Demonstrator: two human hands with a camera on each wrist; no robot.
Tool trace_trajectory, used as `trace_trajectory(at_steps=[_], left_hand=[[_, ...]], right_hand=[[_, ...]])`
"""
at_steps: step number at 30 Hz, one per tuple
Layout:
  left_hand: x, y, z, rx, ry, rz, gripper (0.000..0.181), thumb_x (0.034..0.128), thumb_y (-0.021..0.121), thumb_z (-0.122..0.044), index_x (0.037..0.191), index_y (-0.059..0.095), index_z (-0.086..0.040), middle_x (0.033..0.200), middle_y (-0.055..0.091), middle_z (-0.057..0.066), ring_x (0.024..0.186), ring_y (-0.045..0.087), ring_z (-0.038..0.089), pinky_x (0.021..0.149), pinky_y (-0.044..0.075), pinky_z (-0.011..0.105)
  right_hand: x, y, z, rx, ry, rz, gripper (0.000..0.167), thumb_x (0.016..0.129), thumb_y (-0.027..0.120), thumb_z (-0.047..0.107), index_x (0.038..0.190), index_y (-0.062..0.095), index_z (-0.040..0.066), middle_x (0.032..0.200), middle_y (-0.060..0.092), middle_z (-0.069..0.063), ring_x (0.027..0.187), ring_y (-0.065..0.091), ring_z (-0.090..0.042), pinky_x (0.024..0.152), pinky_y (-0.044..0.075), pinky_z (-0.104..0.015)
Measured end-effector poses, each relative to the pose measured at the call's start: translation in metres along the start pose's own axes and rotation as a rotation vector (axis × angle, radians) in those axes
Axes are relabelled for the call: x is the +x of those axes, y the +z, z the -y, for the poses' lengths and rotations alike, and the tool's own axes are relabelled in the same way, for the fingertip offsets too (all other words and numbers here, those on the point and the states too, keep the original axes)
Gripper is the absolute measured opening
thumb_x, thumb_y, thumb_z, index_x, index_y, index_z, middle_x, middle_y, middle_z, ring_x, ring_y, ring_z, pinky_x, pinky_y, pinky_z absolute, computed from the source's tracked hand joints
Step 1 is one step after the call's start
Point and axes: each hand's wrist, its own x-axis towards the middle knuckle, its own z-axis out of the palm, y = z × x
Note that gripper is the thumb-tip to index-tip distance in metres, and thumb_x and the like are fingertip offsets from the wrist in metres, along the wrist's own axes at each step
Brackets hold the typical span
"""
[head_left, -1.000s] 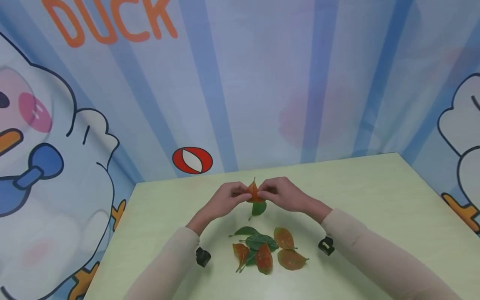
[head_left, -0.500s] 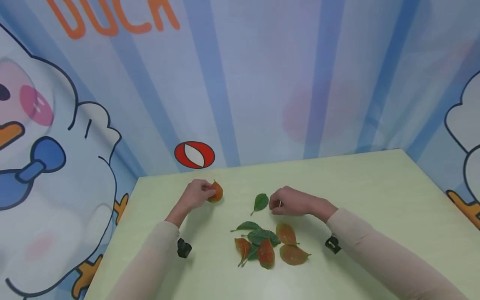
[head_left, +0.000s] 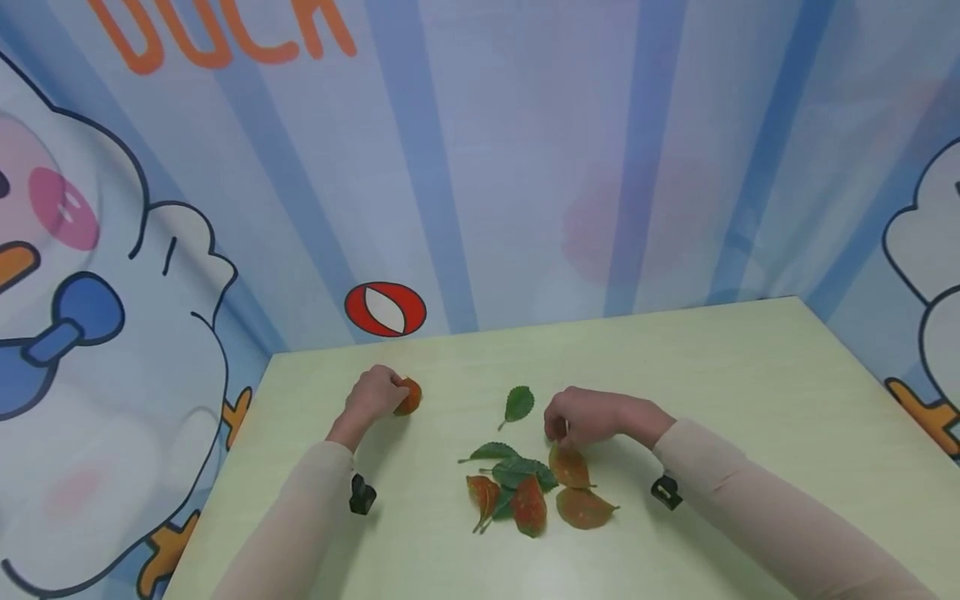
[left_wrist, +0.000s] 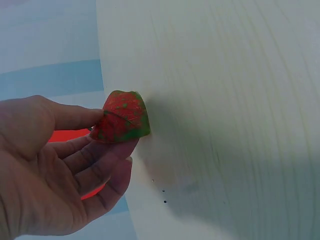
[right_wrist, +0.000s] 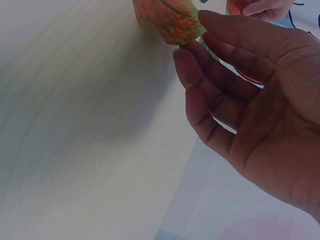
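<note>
My left hand [head_left: 373, 393] pinches a red-orange leaf [head_left: 408, 397] between thumb and fingers near the back left of the table. In the left wrist view that leaf [left_wrist: 122, 117] is red mottled with green and bends over the fingers. My right hand [head_left: 588, 414] reaches down at the upper end of an orange-green leaf [head_left: 570, 467]. Thumb and forefinger take the edge of this leaf [right_wrist: 170, 20] in the right wrist view. A single green leaf [head_left: 519, 403] lies just left of the right hand.
A loose pile holds green leaves [head_left: 516, 472] and a red leaf [head_left: 529, 507], with a curled red-brown leaf [head_left: 483, 494] at its left. Another orange-brown leaf [head_left: 585, 508] lies to the right. Behind the pale table [head_left: 697, 358] hangs a printed blue curtain [head_left: 517, 167].
My left hand has carried the red-orange leaf left, away from the right hand, and lowered it toward the table. The right hand has let go of it and come down to the orange-green leaf.
</note>
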Motion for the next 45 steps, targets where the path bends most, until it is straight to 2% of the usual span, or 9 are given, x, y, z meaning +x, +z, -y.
trace_trajectory(at_steps=[13,19,22,26,29,33,35,38,45], left_hand=[[0.0,-0.002,0.007,-0.007,-0.024,0.026,0.038,0.0987,0.06,-0.022,0.126,0.062,0.005,0.118,0.063,0.019,0.101,0.058,0.031,0.088,0.052,0.044],[-0.004,-0.012,0.003,0.041,0.031,-0.021,0.036,0.101,0.054,-0.02,0.126,0.061,0.006,0.118,0.064,0.019,0.096,0.06,0.03,0.084,0.052,0.045],[-0.006,-0.014,-0.005,0.052,0.082,-0.057,0.036,0.1015,0.052,-0.019,0.127,0.06,0.004,0.122,0.064,0.02,0.101,0.061,0.031,0.087,0.052,0.046],[-0.011,-0.009,-0.02,0.036,0.273,-0.112,0.034,0.1013,0.054,-0.014,0.13,0.06,0.002,0.131,0.06,0.02,0.116,0.057,0.035,0.096,0.049,0.049],[-0.017,0.0,-0.034,-0.006,0.513,-0.146,0.031,0.0984,0.062,-0.007,0.128,0.063,0.0,0.13,0.06,0.018,0.117,0.057,0.036,0.097,0.048,0.05],[-0.028,0.017,-0.053,-0.015,0.874,-0.103,0.031,0.0908,0.072,0.0,0.121,0.067,-0.005,0.117,0.064,0.01,0.105,0.062,0.028,0.088,0.053,0.044],[-0.034,0.026,-0.062,0.01,1.008,-0.042,0.032,0.0887,0.075,-0.001,0.119,0.068,-0.006,0.111,0.064,0.007,0.1,0.063,0.023,0.085,0.054,0.038],[-0.043,0.039,-0.073,0.048,1.122,0.034,0.032,0.087,0.078,-0.004,0.118,0.069,-0.009,0.105,0.063,0.006,0.094,0.062,0.019,0.082,0.054,0.031],[-0.055,0.058,-0.087,0.135,1.227,0.063,0.022,0.0868,0.08,-0.016,0.109,0.076,-0.016,0.097,0.056,-0.002,0.084,0.054,0.016,0.071,0.045,0.019]], right_hand=[[0.0,0.004,0.001,0.005,0.01,0.012,0.014,0.086,0.072,-0.001,0.092,0.076,0.011,0.09,0.07,0.003,0.081,0.062,-0.007,0.075,0.053,-0.03],[-0.004,0.0,-0.002,-0.014,-0.036,-0.012,0.019,0.087,0.066,-0.004,0.088,0.076,0.012,0.087,0.068,0.009,0.082,0.063,-0.007,0.076,0.053,-0.029],[-0.007,-0.006,-0.004,-0.015,-0.069,-0.038,0.018,0.088,0.064,-0.003,0.087,0.074,0.011,0.085,0.066,0.009,0.077,0.06,-0.006,0.073,0.052,-0.027],[-0.01,-0.016,-0.003,0.054,-0.073,-0.08,0.011,0.092,0.065,0.002,0.09,0.072,0.01,0.085,0.066,0.007,0.076,0.06,-0.005,0.07,0.052,-0.026],[-0.009,-0.021,-0.002,0.15,-0.062,-0.127,0.006,0.094,0.067,0.006,0.096,0.072,0.008,0.087,0.068,0.006,0.077,0.063,-0.006,0.071,0.054,-0.027],[-0.007,-0.023,-0.002,0.242,-0.06,-0.192,0.007,0.095,0.066,0.006,0.099,0.072,0.005,0.087,0.071,0.002,0.078,0.066,-0.01,0.071,0.055,-0.028],[-0.007,-0.024,-0.001,0.268,-0.06,-0.211,0.008,0.095,0.066,0.006,0.1,0.072,0.004,0.088,0.071,0.001,0.078,0.067,-0.011,0.071,0.055,-0.029],[-0.006,-0.024,0.001,0.306,-0.063,-0.223,0.01,0.097,0.065,0.007,0.102,0.072,0.004,0.089,0.072,0.0,0.08,0.068,-0.013,0.073,0.056,-0.033],[-0.005,-0.024,0.001,0.385,-0.063,-0.227,0.011,0.099,0.063,0.009,0.103,0.073,0.006,0.091,0.073,0.0,0.083,0.069,-0.015,0.079,0.055,-0.052]])
